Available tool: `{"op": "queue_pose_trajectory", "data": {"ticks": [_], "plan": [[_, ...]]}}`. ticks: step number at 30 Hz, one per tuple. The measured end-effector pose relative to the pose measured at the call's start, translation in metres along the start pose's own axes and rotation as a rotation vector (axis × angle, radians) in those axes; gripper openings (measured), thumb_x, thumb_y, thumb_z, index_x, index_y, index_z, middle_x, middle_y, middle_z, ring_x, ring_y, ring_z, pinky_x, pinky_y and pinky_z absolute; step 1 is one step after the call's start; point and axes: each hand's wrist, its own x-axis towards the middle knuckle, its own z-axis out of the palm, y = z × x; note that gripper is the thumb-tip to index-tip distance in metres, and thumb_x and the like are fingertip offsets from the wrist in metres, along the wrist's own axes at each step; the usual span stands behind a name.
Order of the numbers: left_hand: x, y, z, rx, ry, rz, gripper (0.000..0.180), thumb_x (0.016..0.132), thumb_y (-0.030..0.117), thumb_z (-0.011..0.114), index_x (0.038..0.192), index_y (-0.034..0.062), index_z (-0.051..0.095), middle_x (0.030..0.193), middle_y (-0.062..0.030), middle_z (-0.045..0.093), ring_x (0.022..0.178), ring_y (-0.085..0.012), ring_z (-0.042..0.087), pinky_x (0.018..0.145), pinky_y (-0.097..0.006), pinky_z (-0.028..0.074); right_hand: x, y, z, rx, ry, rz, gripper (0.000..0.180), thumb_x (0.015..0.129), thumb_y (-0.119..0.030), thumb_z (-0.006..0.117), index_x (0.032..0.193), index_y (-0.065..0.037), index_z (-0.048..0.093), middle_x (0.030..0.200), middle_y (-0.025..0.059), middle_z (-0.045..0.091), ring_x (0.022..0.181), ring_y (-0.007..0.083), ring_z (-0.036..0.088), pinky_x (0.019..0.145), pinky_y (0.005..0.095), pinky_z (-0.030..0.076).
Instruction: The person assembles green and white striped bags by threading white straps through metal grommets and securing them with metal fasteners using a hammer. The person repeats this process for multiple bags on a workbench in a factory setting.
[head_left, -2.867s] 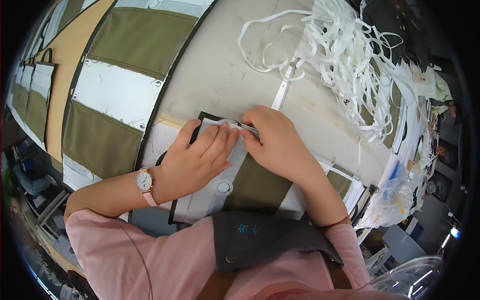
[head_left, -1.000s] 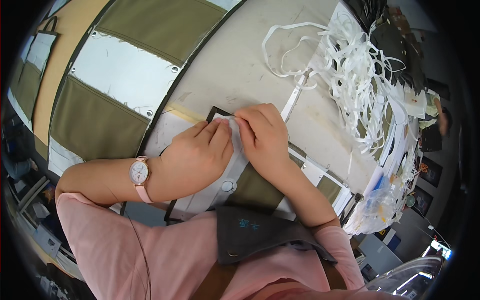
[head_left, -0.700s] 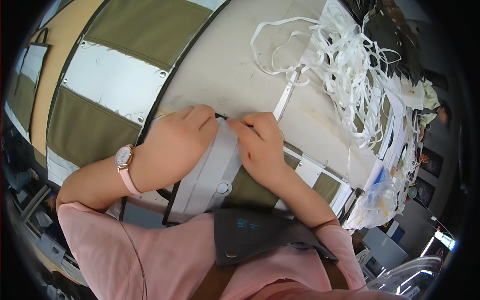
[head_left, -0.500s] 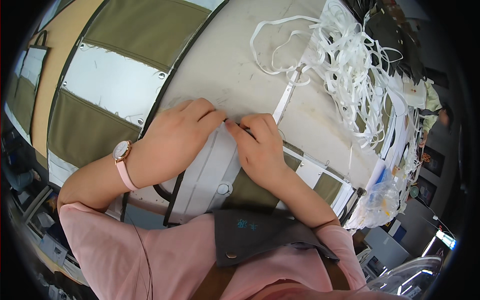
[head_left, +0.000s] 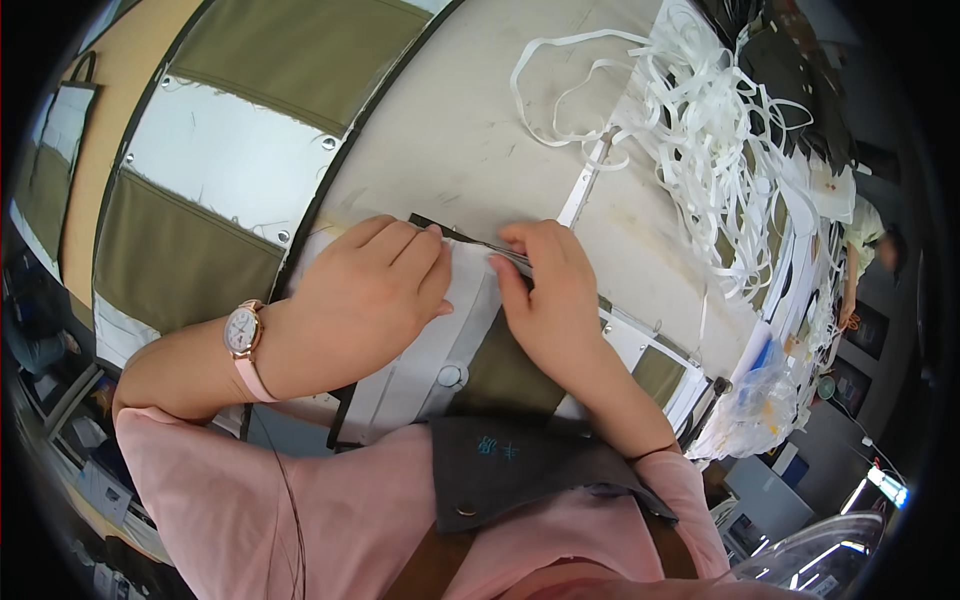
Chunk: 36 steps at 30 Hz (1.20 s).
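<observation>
Between my hands lies a white and olive fabric panel (head_left: pixel 482 375) with a pale round fitting on it and dark edging (head_left: pixel 450 232) along its far edge. My left hand (head_left: pixel 375 285), with a pink-strapped watch at the wrist, curls its fingers over that far edge; its thumb lies lower on the white part. Farther right along the same edge, my right hand (head_left: pixel 548 295) pinches the edging between thumb and fingers. The fingertips of both hands are partly hidden.
A larger olive and white panel (head_left: pixel 215 160) with black binding and metal studs spreads at the far left. A tangle of white tape (head_left: pixel 710 150) heaps at the far right, near a narrow metal strip (head_left: pixel 585 185). Clear plastic bags (head_left: pixel 765 395) sit right; another person (head_left: pixel 868 240) is beyond.
My hands have moved apart along the far edge, the right one shifting right. A length of dark edging now shows between them, and my left thumb has come down onto the white part.
</observation>
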Motion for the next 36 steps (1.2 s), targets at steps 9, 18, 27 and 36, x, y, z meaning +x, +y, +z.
{"op": "queue_pose_trajectory", "data": {"ticks": [9, 18, 27, 36], "plan": [[0.004, 0.005, 0.008, 0.023, -0.017, -0.012, 0.06, 0.074, 0.03, 0.077, 0.127, 0.0071, 0.063, 0.106, -0.0108, 0.056, 0.092, -0.0248, 0.055, 0.085, -0.037, 0.047, 0.011, -0.001, -0.001, -0.051, -0.074, -0.006, 0.016, 0.079, 0.002, 0.065, 0.092, -0.002, 0.056, 0.087, 0.0134, 0.053, 0.085, 0.034, 0.055, 0.077, 0.0438, 0.045], [-0.002, 0.008, 0.005, 0.123, -0.068, -0.053, 0.062, 0.074, 0.031, 0.079, 0.13, 0.012, 0.064, 0.113, -0.0094, 0.058, 0.096, -0.023, 0.055, 0.087, -0.037, 0.046, -0.004, 0.017, 0.004, -0.106, 0.043, -0.397, 0.026, 0.073, 0.001, 0.065, 0.099, 0.002, 0.067, 0.095, 0.0089, 0.059, 0.088, 0.0271, 0.056, 0.073, 0.0375, 0.049], [0.005, 0.01, -0.008, 0.124, -0.127, -0.035, 0.07, 0.074, 0.03, 0.078, 0.137, 0.0066, 0.057, 0.115, -0.0151, 0.059, 0.099, -0.0309, 0.055, 0.089, -0.043, 0.045, -0.005, 0.017, 0.001, -0.103, 0.062, -0.446, 0.036, 0.07, -0.005, 0.065, 0.105, 0.003, 0.066, 0.092, 0.0095, 0.059, 0.085, 0.0271, 0.058, 0.073, 0.0373, 0.05], [0.005, 0.019, 0.011, 0.192, -0.071, -0.009, 0.067, 0.069, 0.027, 0.082, 0.128, 0.0026, 0.06, 0.116, -0.018, 0.059, 0.101, -0.0349, 0.057, 0.088, -0.048, 0.046, -0.018, 0.02, 0.002, -0.279, 0.007, -0.413, 0.026, 0.076, -0.015, 0.062, 0.098, -0.001, 0.065, 0.097, 0.006, 0.055, 0.094, 0.0241, 0.053, 0.081, 0.035, 0.047]]}}
